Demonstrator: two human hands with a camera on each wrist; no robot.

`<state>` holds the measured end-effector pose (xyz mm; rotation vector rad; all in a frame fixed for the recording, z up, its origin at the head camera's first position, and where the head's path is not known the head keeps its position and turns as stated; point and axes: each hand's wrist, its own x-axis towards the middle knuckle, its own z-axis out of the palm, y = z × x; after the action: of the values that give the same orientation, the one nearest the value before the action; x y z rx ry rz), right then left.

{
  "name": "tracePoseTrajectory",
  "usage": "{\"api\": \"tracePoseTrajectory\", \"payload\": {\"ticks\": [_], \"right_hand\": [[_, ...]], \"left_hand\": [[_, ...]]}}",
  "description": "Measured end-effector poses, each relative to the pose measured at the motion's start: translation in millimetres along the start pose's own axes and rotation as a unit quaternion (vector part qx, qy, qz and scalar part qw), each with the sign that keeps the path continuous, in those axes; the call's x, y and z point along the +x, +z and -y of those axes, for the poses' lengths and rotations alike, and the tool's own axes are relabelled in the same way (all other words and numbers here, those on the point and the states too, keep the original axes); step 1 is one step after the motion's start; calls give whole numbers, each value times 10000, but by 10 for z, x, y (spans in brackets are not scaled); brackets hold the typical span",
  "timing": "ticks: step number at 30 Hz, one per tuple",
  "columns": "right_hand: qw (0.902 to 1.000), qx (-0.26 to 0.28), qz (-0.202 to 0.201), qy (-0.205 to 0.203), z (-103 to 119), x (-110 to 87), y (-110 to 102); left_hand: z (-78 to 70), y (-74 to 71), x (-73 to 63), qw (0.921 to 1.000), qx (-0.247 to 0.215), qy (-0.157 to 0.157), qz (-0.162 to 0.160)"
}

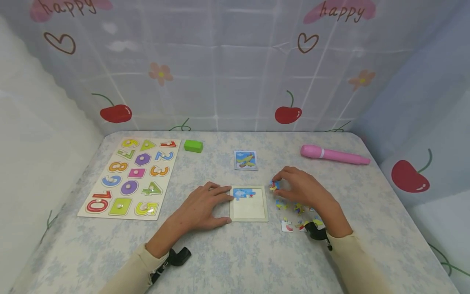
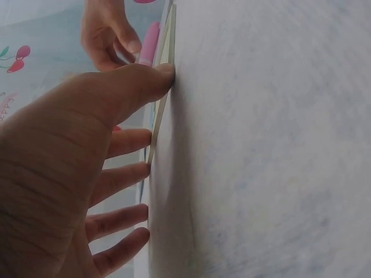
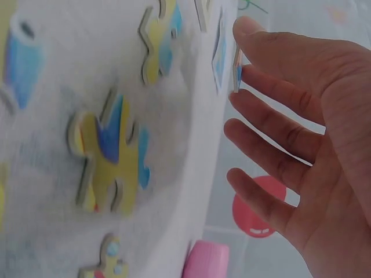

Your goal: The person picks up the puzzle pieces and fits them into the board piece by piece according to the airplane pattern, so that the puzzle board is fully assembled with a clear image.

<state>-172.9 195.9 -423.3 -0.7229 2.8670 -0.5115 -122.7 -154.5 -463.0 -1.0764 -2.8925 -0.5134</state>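
Note:
My right hand (image 1: 302,188) pinches a jigsaw piece (image 1: 273,186) between thumb and fingers, just right of a shallow square puzzle tray (image 1: 249,211). In the right wrist view the piece (image 3: 237,70) appears edge-on at the fingertips. Joined blue sky pieces (image 1: 242,193) lie along the tray's top left. My left hand (image 1: 205,206) touches the tray's left edge, thumb and fingers extended and spread; the left wrist view shows the thumb tip at the rim. Several loose jigsaw pieces (image 1: 287,225) lie under and beside the right hand, including a yellow and blue one (image 3: 104,156).
Above the tray lies a small picture card (image 1: 246,160) of a yellow plane. A number and shape board (image 1: 126,179) occupies the left side, with a green block (image 1: 193,146) beside it. A pink stick-like object (image 1: 335,155) lies at the back right.

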Motion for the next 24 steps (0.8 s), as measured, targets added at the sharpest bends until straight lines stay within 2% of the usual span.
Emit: {"api": "tracePoseTrajectory", "payload": {"ticks": [24], "right_hand": [[9978,-116,38,-652,293,152,271]], "left_hand": [[24,17,8,10000,-6,-36,56]]}}
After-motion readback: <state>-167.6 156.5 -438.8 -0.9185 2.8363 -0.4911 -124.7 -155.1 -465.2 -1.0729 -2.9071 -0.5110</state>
